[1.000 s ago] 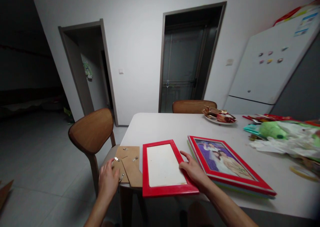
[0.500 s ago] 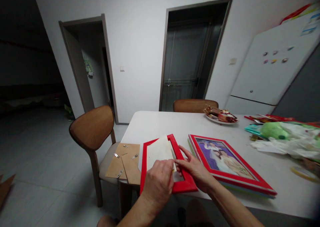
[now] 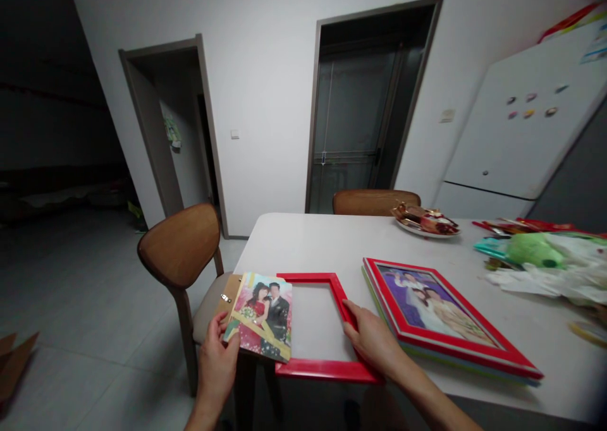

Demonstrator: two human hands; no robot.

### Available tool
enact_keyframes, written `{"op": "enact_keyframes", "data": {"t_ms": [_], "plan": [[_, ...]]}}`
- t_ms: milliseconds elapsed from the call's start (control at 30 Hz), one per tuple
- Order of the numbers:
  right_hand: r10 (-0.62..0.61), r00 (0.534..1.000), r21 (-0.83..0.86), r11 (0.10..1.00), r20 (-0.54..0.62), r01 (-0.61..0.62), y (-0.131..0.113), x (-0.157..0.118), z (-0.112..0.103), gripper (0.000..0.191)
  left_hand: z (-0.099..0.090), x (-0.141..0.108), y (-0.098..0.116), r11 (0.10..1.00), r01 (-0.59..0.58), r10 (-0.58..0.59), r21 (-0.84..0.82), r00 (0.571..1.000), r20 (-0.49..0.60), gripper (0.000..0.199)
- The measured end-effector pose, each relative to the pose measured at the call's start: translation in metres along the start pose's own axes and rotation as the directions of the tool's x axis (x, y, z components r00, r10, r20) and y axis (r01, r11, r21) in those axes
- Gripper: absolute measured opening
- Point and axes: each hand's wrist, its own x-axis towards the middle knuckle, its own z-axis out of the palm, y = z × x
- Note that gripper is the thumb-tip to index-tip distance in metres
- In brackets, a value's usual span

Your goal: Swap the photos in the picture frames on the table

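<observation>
My left hand [image 3: 219, 363] pinches the lower left edge of a printed photo [image 3: 263, 317] of a couple, with yellowish strips across its lower part. The photo lies over the brown backing board [image 3: 229, 292], which shows a metal clip, and over the left side of a red frame [image 3: 327, 371]. My right hand [image 3: 372, 339] grips that frame by its right side; the tabletop shows through its opening. To the right, a red-framed wedding picture [image 3: 434, 304] rests on top of other frames.
On the white table [image 3: 303, 235] stand a plate of wrapped items [image 3: 425, 221] at the back and a green plush with white plastic [image 3: 535, 251] at the right. Brown chairs [image 3: 183, 241] are left and behind. A fridge [image 3: 516, 127] stands back right.
My left hand has moved left out of the frame with the sheet, which now shows its picture side. My right hand stays at the frame's right side. The view has shifted slightly.
</observation>
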Motion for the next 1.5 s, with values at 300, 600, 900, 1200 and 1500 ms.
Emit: {"op": "enact_keyframes", "data": {"t_ms": [300,600,900,1200,1500], "plan": [[-0.02,1.0,-0.122,0.992,-0.02,0.018,0.002,-0.003,0.004,0.042,-0.004,-0.006,-0.006,0.945,-0.121,0.093,0.305,0.99,0.105,0.037],[-0.13,0.982,0.254,0.953,-0.14,0.163,-0.029,-0.008,0.004,0.04,-0.007,-0.012,0.003,0.804,-0.359,0.308,0.473,0.933,0.184,0.028],[-0.008,0.948,0.874,0.39,0.318,-0.289,-0.086,0.018,0.039,0.064,0.011,-0.024,0.004,0.63,-0.679,0.502,0.377,0.726,0.47,0.055],[-0.005,0.993,0.983,0.137,0.122,-0.12,-0.117,0.016,0.022,0.07,0.024,-0.017,0.002,0.639,-0.685,0.531,0.35,0.722,0.444,0.067],[-0.095,0.995,0.971,0.237,0.039,-0.015,-0.128,-0.001,-0.005,0.05,0.024,-0.013,0.04,0.964,-0.259,0.26,-0.057,0.966,0.013,0.031]]}}
